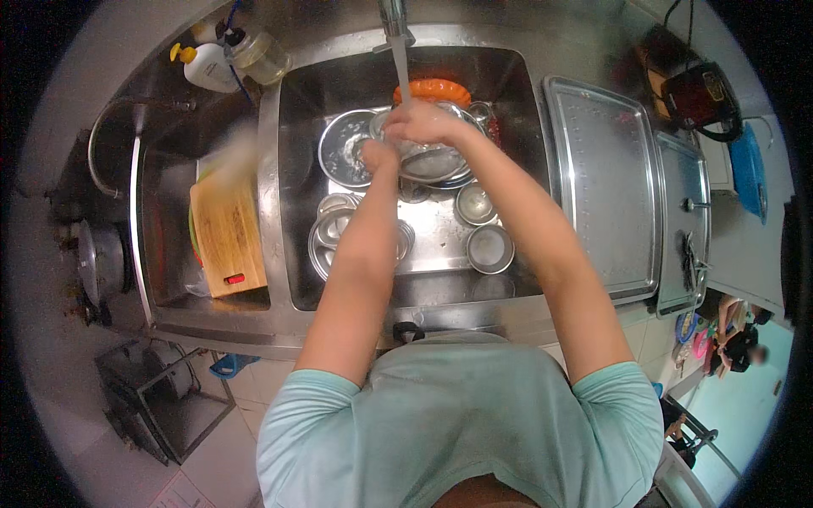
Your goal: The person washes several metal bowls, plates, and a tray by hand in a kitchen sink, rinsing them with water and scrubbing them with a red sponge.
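Observation:
Water runs from the faucet [394,22] onto my right hand [422,122], which is at a small shiny dish, partly hidden by the fingers. My left hand [380,156] is beside it, over the right side of a metal bowl [336,149] with water in it; its grip is unclear. Right of my hands lie stacked metal bowls [432,166] and, behind them, an orange dish [435,90]. Nearer to me in the sink [413,286] are divided metal trays [321,254] at left and two small metal bowls [476,203], [490,249] at right.
A wooden cutting board [228,235] leans in the left basin. A pump bottle [209,68] and a jar [263,58] stand behind the basin. Large metal trays [603,190] lie at right, with a dark appliance [702,98] behind. People are at the far right.

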`<state>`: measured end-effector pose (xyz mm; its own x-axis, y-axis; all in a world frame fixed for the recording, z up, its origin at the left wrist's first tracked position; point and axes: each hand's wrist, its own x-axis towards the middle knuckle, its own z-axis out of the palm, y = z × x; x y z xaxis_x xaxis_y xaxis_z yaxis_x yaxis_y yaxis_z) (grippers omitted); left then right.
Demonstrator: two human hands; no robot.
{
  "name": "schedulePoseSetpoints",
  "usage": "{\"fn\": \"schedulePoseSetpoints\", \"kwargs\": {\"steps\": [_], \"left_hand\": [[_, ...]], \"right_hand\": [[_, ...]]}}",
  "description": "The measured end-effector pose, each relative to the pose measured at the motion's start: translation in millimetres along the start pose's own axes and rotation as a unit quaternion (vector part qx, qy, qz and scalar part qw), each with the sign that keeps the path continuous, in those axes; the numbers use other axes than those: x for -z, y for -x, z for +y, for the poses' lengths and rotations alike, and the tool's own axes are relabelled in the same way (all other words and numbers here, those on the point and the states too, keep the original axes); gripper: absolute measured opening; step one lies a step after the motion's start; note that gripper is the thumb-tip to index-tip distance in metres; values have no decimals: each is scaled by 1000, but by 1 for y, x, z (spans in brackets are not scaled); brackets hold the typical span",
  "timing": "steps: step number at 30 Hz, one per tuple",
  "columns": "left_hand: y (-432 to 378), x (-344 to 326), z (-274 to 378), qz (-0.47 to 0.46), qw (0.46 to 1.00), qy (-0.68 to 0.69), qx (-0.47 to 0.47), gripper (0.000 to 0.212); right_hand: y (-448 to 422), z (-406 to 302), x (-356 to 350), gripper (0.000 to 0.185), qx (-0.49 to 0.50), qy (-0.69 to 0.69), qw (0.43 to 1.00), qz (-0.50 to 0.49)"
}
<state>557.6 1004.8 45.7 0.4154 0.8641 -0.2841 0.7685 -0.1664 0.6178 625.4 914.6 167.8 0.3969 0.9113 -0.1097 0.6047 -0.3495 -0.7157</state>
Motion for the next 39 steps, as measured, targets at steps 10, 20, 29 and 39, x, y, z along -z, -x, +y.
{"fn": "schedulePoseSetpoints", "kwargs": {"steps": [10, 20, 29, 39], "left_hand": [[57, 147, 21, 129, 879, 175, -425, 19], [63, 188, -141, -62, 954, 258, -137, 37], [51, 132, -107, 4, 941, -174, -291, 54], [-8, -8, -36, -62, 989, -2, -131, 26]], "right_hand": [[6, -3, 3, 23, -57, 18, 997, 50], [-6, 9, -16, 25, -22, 84, 996, -17], [-3, 20, -17, 35, -24, -93, 993, 65], [7, 4, -3, 32, -69, -72, 995, -4]]}}
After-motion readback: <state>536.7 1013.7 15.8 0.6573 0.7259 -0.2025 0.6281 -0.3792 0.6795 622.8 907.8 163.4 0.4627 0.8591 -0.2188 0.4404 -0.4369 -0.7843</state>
